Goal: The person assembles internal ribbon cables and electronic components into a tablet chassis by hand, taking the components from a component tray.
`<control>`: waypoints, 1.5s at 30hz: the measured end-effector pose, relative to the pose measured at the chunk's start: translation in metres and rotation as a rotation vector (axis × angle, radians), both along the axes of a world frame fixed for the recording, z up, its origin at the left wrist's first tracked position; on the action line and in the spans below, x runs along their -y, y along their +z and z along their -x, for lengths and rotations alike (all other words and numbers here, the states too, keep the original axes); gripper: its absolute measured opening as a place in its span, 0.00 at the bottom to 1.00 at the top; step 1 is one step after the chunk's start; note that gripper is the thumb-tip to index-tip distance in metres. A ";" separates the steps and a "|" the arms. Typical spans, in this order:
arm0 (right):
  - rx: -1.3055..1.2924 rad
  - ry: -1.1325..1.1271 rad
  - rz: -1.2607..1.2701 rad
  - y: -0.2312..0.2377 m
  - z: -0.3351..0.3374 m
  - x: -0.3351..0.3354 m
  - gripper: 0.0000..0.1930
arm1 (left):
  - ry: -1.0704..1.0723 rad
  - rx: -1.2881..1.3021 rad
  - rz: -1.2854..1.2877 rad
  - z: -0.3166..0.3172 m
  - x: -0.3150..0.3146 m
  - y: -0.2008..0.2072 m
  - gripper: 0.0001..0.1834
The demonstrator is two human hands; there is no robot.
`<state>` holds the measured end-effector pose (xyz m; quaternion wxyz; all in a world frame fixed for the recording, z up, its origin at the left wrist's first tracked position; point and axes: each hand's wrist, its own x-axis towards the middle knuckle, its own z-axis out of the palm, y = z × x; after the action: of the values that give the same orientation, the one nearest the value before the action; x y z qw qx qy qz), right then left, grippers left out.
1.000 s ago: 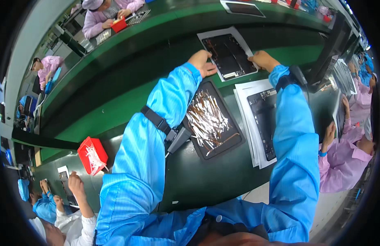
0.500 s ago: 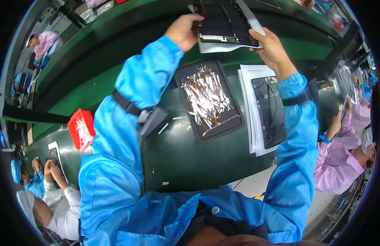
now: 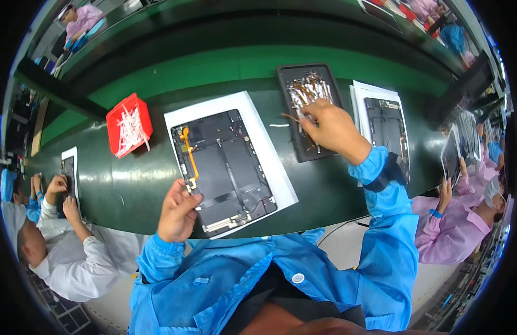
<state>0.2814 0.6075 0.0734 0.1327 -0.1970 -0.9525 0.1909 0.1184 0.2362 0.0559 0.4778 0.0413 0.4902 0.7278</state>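
Note:
A dark tablet housing (image 3: 227, 162) lies on a white sheet (image 3: 273, 176) in front of me, slightly tilted. An orange flex cable (image 3: 188, 153) runs along its left side, and a black strip crosses its middle. My left hand (image 3: 179, 212) grips the housing's near-left edge, thumb on top. Over to the right, my right hand (image 3: 333, 129) reaches above a black tray (image 3: 283, 84) heaped with white and brown flex cables (image 3: 311, 89). Its thumb and forefinger are pinched at a thin brown flex cable (image 3: 290, 117) that sticks out past the tray's left side.
A red bin (image 3: 143, 110) with white strips stands at the left. Beyond the tray, another dark housing (image 3: 388, 131) lies on stacked white sheets (image 3: 359, 100). Co-workers sit close by on both sides, at the left (image 3: 91, 251) and right (image 3: 453, 223). A small white strip (image 3: 279, 125) lies left of the tray.
The housing and its sheet have come down from my raised hands onto the table nearer me. My right hand has left them for the tray. The view has shifted.

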 end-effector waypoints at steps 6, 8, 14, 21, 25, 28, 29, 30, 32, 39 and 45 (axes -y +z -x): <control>0.083 -0.038 0.008 0.003 0.006 0.014 0.10 | 0.006 0.072 -0.023 -0.016 0.015 -0.015 0.19; 0.093 -0.045 0.031 0.000 0.007 0.014 0.09 | -0.007 0.093 -0.006 -0.016 0.019 -0.023 0.19; -0.130 -0.014 0.094 -0.004 0.007 0.009 0.04 | -0.066 0.028 0.095 -0.020 0.013 -0.029 0.20; -0.333 -0.209 0.549 0.042 0.008 0.094 0.06 | -0.142 -0.784 0.506 -0.005 0.026 -0.012 0.18; -0.243 -0.063 1.127 0.025 0.004 0.166 0.04 | -0.059 -0.905 0.404 -0.016 0.048 -0.014 0.14; -0.162 -0.035 1.421 0.001 0.008 0.213 0.05 | -0.275 -0.670 0.130 -0.038 0.049 -0.005 0.16; -0.159 -0.023 1.472 -0.002 0.008 0.224 0.05 | -0.337 -0.610 0.120 -0.043 0.048 -0.007 0.14; -0.157 -0.009 1.526 -0.006 0.008 0.234 0.05 | -0.399 -0.552 0.111 -0.046 0.049 -0.011 0.12; -0.141 -0.002 1.555 -0.017 0.005 0.247 0.06 | -0.422 -0.497 0.079 -0.052 0.054 -0.027 0.10; -0.163 0.123 0.467 -0.032 0.031 0.242 0.06 | -0.024 -0.297 -0.024 -0.024 0.050 -0.034 0.08; -0.157 0.148 0.083 -0.037 0.037 0.255 0.07 | 0.132 -0.162 -0.151 -0.005 0.026 -0.044 0.10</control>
<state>0.2446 0.3528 0.0368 0.1844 -0.1156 -0.9424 0.2541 0.1235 0.2098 0.0119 0.3831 0.1034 0.4726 0.7869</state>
